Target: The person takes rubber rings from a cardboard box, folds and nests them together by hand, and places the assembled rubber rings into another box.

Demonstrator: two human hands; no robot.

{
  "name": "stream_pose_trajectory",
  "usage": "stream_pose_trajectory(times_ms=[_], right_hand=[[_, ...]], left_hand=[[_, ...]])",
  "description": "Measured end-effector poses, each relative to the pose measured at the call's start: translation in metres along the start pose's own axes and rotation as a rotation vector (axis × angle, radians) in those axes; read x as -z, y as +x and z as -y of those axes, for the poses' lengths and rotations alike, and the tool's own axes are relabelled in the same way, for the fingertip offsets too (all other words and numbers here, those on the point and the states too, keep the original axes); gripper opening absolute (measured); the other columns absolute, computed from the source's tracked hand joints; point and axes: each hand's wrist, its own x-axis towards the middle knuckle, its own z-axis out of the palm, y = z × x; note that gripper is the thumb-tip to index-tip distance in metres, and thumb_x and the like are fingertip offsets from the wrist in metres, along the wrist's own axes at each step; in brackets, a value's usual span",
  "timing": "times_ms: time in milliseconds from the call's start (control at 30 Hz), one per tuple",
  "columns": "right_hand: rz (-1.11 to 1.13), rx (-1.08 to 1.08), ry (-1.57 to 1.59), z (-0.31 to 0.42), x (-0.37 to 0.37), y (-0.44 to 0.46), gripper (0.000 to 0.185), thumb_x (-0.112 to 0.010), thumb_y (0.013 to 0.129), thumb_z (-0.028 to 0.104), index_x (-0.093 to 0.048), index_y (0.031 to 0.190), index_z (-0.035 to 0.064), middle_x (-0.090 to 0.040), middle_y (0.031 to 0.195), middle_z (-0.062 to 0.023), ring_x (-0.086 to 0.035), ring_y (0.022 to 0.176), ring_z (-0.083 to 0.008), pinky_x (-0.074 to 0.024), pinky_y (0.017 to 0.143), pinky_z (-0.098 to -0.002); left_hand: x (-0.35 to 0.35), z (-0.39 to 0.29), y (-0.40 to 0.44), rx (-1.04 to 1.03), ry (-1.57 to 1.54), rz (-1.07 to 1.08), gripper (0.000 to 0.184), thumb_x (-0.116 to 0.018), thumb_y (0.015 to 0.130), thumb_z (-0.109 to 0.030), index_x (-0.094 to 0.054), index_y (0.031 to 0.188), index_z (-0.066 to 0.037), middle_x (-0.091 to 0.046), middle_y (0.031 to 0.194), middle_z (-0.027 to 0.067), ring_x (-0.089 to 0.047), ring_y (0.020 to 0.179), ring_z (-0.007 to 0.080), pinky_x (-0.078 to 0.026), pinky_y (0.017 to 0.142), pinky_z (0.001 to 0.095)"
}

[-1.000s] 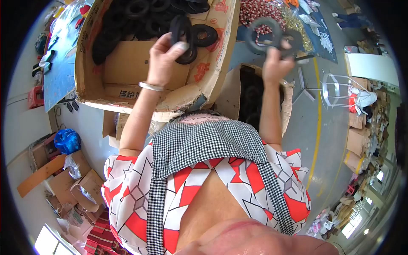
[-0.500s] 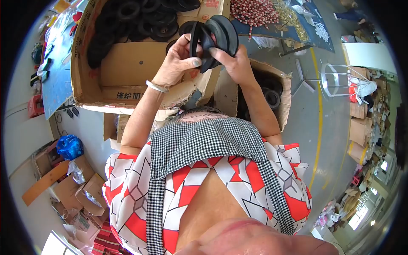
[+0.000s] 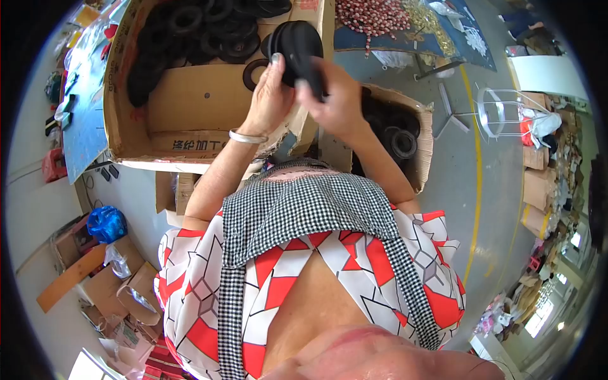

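Several black rings (image 3: 296,47) are bunched together between my two hands, above the near right corner of a large cardboard box (image 3: 190,113). My left hand (image 3: 272,98) has a bangle at the wrist and is closed on the left side of the bunch. On the other side, my right hand (image 3: 332,98) is closed on it too, a little blurred. Many loose black rings (image 3: 190,31) lie in the far part of the large box. Beside it, a smaller cardboard box (image 3: 424,126) holds more black rings (image 3: 399,140).
A blue table (image 3: 380,43) with red-and-white beads (image 3: 373,18) stands beyond the boxes. Another blue table (image 3: 85,120) is at the left. A white wire frame (image 3: 491,117) stands on the floor at right. A blue bag (image 3: 106,223) sits at lower left.
My right hand has come in from the right with its rings to meet those in my left hand. The rings are now pressed together in one bunch.
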Motion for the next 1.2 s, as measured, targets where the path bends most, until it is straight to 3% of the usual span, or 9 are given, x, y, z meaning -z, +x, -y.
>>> stream_pose_trajectory(times_ms=[33, 167, 267, 367, 467, 800, 1033, 1100, 1200], right_hand=[[0.010, 0.060, -0.080, -0.003, -0.003, 0.002, 0.035, -0.070, 0.070, 0.013, -0.058, 0.100, 0.0000, -0.061, 0.088, -0.0150, -0.061, 0.076, -0.0282, -0.0482, 0.068, -0.0338], [0.128, 0.033, 0.000, -0.011, 0.008, 0.009, 0.040, -0.076, 0.067, 0.016, -0.058, 0.099, -0.0008, -0.058, 0.086, -0.0137, -0.059, 0.072, -0.0273, -0.0469, 0.065, -0.0318], [0.272, -0.056, 0.071, -0.023, 0.022, 0.010, 0.038, -0.077, 0.069, 0.015, -0.060, 0.098, -0.0008, -0.061, 0.086, -0.0113, -0.059, 0.073, -0.0201, -0.0466, 0.066, -0.0298], [0.472, -0.314, 0.355, -0.048, 0.026, 0.000, 0.040, -0.073, 0.075, 0.013, -0.058, 0.110, 0.0000, -0.063, 0.092, -0.0021, -0.053, 0.081, -0.0064, -0.0452, 0.070, -0.0251], [0.430, -0.317, 0.510, -0.054, 0.034, -0.006, 0.039, -0.074, 0.073, 0.023, -0.060, 0.099, -0.0013, -0.061, 0.075, -0.0062, -0.051, 0.068, -0.0096, -0.0446, 0.064, -0.0270], [0.317, -0.609, 0.171, -0.037, 0.104, -0.058, 0.034, -0.072, 0.068, 0.018, -0.059, 0.091, -0.0042, -0.058, 0.066, -0.0126, -0.052, 0.059, -0.0163, -0.0445, 0.058, -0.0275], [-0.239, -0.762, 0.140, -0.028, 0.116, -0.124, 0.022, -0.062, 0.072, 0.012, -0.059, 0.084, -0.0054, -0.058, 0.061, -0.0087, -0.054, 0.056, -0.0123, -0.0449, 0.053, -0.0286], [-0.357, -0.892, 0.281, -0.034, 0.131, -0.143, 0.016, -0.057, 0.071, 0.008, -0.060, 0.082, -0.0035, -0.057, 0.066, -0.0006, -0.051, 0.060, -0.0086, -0.0419, 0.053, -0.0253], [-0.551, -0.928, 0.781, -0.058, 0.157, -0.180, 0.027, -0.054, 0.068, 0.007, -0.060, 0.093, -0.0021, -0.060, 0.080, -0.0048, -0.057, 0.073, -0.0126, -0.0468, 0.068, -0.0270]], left_hand=[[-0.004, 0.003, -0.007, -0.208, 0.191, 0.107, 0.043, -0.032, 0.099, -0.031, -0.041, 0.128, -0.001, -0.052, 0.119, 0.0100, -0.049, 0.110, 0.0162, -0.038, 0.098, 0.0287], [-0.006, -0.003, -0.004, -0.001, -0.089, 0.064, 0.042, -0.033, 0.098, -0.031, -0.040, 0.129, -0.002, -0.051, 0.114, 0.0100, -0.049, 0.106, 0.0138, -0.041, 0.092, 0.0283], [0.017, 0.005, 0.001, -0.027, 0.375, 0.142, 0.038, -0.036, 0.098, -0.027, -0.044, 0.123, 0.000, -0.044, 0.094, 0.0050, -0.046, 0.085, 0.0083, -0.039, 0.075, 0.0226], [0.002, -0.003, -0.005, -0.145, 0.583, 0.206, 0.038, -0.038, 0.098, -0.026, -0.046, 0.122, 0.003, -0.041, 0.109, 0.0057, -0.045, 0.098, 0.0097, -0.038, 0.083, 0.0236], [-0.008, -0.005, -0.006, -0.125, 0.648, 0.298, 0.040, -0.040, 0.097, -0.025, -0.046, 0.123, 0.004, -0.034, 0.126, 0.0065, -0.038, 0.117, 0.0159, -0.032, 0.098, 0.0275], [-0.061, 0.051, 0.007, -0.173, 1.188, 0.522, 0.031, -0.043, 0.093, -0.020, -0.053, 0.104, 0.007, -0.049, 0.112, 0.0255, -0.051, 0.097, 0.0429, -0.042, 0.085, 0.0410], [-0.090, 0.107, 0.019, -0.270, 1.169, 0.824, 0.035, -0.042, 0.094, -0.022, -0.053, 0.103, 0.010, -0.055, 0.102, 0.0244, -0.055, 0.089, 0.0412, -0.046, 0.078, 0.0401], [-0.098, 0.107, 0.029, 0.209, 1.177, 0.913, 0.036, -0.042, 0.095, -0.025, -0.054, 0.103, 0.008, -0.058, 0.081, 0.0188, -0.058, 0.074, 0.0306, -0.048, 0.070, 0.0329], [-0.094, 0.133, 0.032, 0.313, 0.958, 0.883, 0.038, -0.038, 0.097, -0.028, -0.058, 0.099, 0.005, -0.059, 0.068, 0.0088, -0.053, 0.065, 0.0140, -0.046, 0.063, 0.0261]])
